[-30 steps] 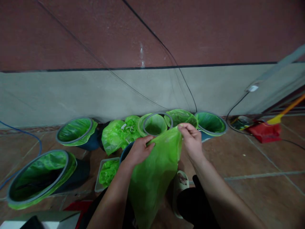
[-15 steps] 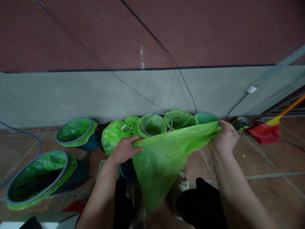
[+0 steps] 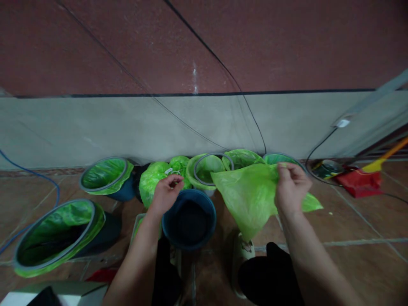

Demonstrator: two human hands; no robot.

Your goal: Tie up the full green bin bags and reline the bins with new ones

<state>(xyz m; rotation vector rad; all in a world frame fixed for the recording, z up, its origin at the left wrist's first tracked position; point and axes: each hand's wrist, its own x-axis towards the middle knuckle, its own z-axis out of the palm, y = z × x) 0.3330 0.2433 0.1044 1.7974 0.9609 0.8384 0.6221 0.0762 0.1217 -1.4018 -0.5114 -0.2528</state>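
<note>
My right hand (image 3: pixel 291 187) pinches a thin green plastic bag (image 3: pixel 250 193) by its upper edge; the bag hangs down and to the left, with one corner showing right of the wrist. My left hand (image 3: pixel 167 191) is off the bag, its fingers loosely curled and a little apart, with nothing visible in them. Below and right of it stands a dark blue bin (image 3: pixel 189 219) without a liner, between my feet and the wall. A knotted green bag (image 3: pixel 153 180) sits just behind my left hand.
Two lined bins, one farther back (image 3: pixel 103 174) and one nearer (image 3: pixel 55 238), stand to the left. By the wall are a lined pale bin (image 3: pixel 205 174) with a loose grey ring (image 3: pixel 232 162) and another lined bin (image 3: pixel 280 158). A red dustpan (image 3: pixel 363 182) lies right. Cables hang along the wall.
My left hand has let go of the green bag. The bag, stretched between both hands before, now hangs from my right hand, farther right, uncovering the dark blue bin.
</note>
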